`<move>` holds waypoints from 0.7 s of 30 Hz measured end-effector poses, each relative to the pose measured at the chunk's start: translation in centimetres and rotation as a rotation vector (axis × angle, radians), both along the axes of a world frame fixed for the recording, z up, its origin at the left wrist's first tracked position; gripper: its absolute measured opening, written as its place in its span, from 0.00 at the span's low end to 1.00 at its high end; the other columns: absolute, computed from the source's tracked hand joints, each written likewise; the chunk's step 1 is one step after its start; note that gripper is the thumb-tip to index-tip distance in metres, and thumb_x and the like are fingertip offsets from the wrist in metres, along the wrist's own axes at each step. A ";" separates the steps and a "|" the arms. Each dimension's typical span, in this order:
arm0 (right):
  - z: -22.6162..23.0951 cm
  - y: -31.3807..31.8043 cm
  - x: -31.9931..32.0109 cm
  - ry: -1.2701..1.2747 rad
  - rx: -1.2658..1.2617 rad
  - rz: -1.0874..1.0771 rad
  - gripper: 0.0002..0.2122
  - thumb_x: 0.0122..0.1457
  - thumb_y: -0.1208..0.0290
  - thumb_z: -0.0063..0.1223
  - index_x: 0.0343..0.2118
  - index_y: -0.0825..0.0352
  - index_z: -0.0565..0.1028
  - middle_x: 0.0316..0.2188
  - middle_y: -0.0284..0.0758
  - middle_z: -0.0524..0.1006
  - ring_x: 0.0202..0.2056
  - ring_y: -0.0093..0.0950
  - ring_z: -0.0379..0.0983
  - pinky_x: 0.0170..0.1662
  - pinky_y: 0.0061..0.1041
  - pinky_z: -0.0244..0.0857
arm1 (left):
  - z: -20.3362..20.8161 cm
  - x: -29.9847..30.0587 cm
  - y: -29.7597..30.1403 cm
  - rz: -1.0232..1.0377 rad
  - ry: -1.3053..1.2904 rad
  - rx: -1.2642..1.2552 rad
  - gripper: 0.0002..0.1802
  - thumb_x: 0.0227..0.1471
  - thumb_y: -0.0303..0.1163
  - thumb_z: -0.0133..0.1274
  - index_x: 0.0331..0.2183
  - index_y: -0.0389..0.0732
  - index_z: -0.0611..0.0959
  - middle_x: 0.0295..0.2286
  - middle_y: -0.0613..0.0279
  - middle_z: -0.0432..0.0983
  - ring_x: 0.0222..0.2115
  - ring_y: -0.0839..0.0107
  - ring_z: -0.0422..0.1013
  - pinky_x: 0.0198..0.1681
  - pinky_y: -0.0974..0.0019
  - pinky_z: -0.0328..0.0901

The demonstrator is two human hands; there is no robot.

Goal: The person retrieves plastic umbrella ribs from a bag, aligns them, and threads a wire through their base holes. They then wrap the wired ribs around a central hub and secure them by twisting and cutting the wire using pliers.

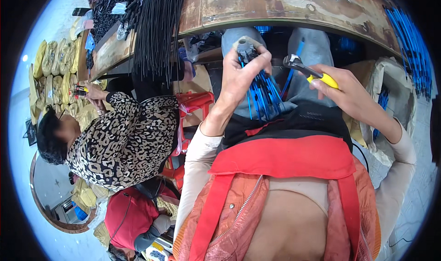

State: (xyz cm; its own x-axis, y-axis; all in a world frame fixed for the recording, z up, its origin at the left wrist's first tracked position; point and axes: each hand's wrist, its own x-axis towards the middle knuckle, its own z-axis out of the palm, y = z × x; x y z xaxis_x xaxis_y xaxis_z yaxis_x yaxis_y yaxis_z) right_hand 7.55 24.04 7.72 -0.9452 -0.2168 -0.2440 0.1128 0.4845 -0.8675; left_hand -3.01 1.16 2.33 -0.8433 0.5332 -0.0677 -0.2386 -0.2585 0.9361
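Note:
In my left hand (241, 75) is a bundle of thin blue rods (264, 95), gathered at a grey notched hub (245, 49) like a folded umbrella frame. The fingers wrap round the hub end, and the rods hang down over my lap. My right hand (344, 88) grips pliers (326, 80) with yellow handles and a dark metal head, pointing left and held apart from the bundle. A single blue rod (294, 65) slants between the hub and the pliers.
Ahead runs the edge of a worn wooden table (275, 8), with long black rods (158, 31) hanging over it at left. More blue rods (411, 49) hang at the far right, above a white sack (399, 91). A co-worker in leopard print (133, 137) and a red stool (195, 102) are at left.

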 end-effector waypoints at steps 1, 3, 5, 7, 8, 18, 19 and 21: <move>-0.1 -0.1 0.1 -0.003 -0.003 -0.001 0.16 0.63 0.64 0.47 0.47 0.71 0.72 0.25 0.33 0.74 0.23 0.20 0.67 0.26 0.21 0.61 | 0.3 0.1 0.0 -0.061 0.036 -0.042 0.11 0.49 0.23 0.57 0.36 0.36 0.75 0.22 0.64 0.73 0.25 0.76 0.72 0.31 0.73 0.66; -0.3 -0.4 0.1 -0.022 -0.063 -0.002 0.16 0.64 0.64 0.46 0.49 0.70 0.70 0.26 0.32 0.74 0.23 0.19 0.68 0.27 0.20 0.62 | 0.8 0.2 0.1 -0.125 0.068 -0.086 0.12 0.48 0.23 0.57 0.37 0.37 0.75 0.24 0.65 0.74 0.27 0.77 0.72 0.33 0.73 0.66; 0.5 -0.7 -0.1 -0.153 -0.140 -0.003 0.16 0.64 0.64 0.45 0.50 0.70 0.69 0.27 0.32 0.74 0.24 0.19 0.69 0.26 0.19 0.63 | 1.1 0.4 0.0 -0.199 0.211 -0.160 0.14 0.46 0.22 0.58 0.38 0.38 0.75 0.29 0.66 0.73 0.33 0.78 0.70 0.40 0.72 0.65; 1.4 -0.6 -0.4 -0.281 -0.215 -0.002 0.16 0.65 0.64 0.44 0.51 0.69 0.68 0.27 0.32 0.75 0.24 0.19 0.70 0.26 0.19 0.64 | 1.7 0.3 -0.2 -0.250 0.139 -0.171 0.16 0.45 0.20 0.58 0.39 0.38 0.75 0.33 0.67 0.72 0.36 0.79 0.68 0.43 0.71 0.63; 1.7 -0.4 -0.5 -0.345 -0.250 0.023 0.16 0.65 0.64 0.43 0.51 0.69 0.67 0.27 0.33 0.75 0.24 0.20 0.72 0.25 0.18 0.65 | 1.8 0.2 -0.2 -0.261 0.188 -0.190 0.16 0.45 0.21 0.57 0.39 0.38 0.75 0.32 0.67 0.72 0.36 0.79 0.68 0.43 0.72 0.63; 4.2 0.4 -1.8 -0.670 -0.387 0.072 0.19 0.66 0.66 0.39 0.55 0.73 0.59 0.27 0.45 0.78 0.24 0.29 0.79 0.18 0.17 0.68 | 2.1 -0.2 0.7 -0.374 0.281 -0.292 0.17 0.45 0.23 0.55 0.40 0.38 0.74 0.35 0.67 0.71 0.38 0.78 0.67 0.46 0.71 0.62; 4.3 0.6 -2.0 -0.671 -0.386 0.070 0.19 0.66 0.66 0.39 0.55 0.73 0.59 0.27 0.45 0.78 0.24 0.29 0.79 0.18 0.17 0.68 | 2.2 -0.2 0.8 -0.376 0.281 -0.291 0.17 0.45 0.23 0.55 0.40 0.38 0.74 0.35 0.67 0.71 0.38 0.78 0.67 0.46 0.71 0.62; 4.8 0.9 -2.3 -0.707 -0.362 0.130 0.20 0.66 0.65 0.40 0.55 0.73 0.59 0.25 0.43 0.77 0.22 0.28 0.78 0.17 0.17 0.65 | 2.4 -0.2 0.9 -0.385 0.330 -0.292 0.17 0.45 0.23 0.55 0.41 0.39 0.74 0.35 0.67 0.71 0.38 0.78 0.67 0.46 0.72 0.62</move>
State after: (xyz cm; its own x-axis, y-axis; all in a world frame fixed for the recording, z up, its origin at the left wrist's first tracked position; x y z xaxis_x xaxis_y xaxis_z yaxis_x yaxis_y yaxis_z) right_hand 5.23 24.95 12.49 -0.5552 -0.4950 -0.6684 0.6559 0.2335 -0.7178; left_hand -3.17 2.01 4.77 -0.5940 0.8041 -0.0242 0.0526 0.0689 0.9962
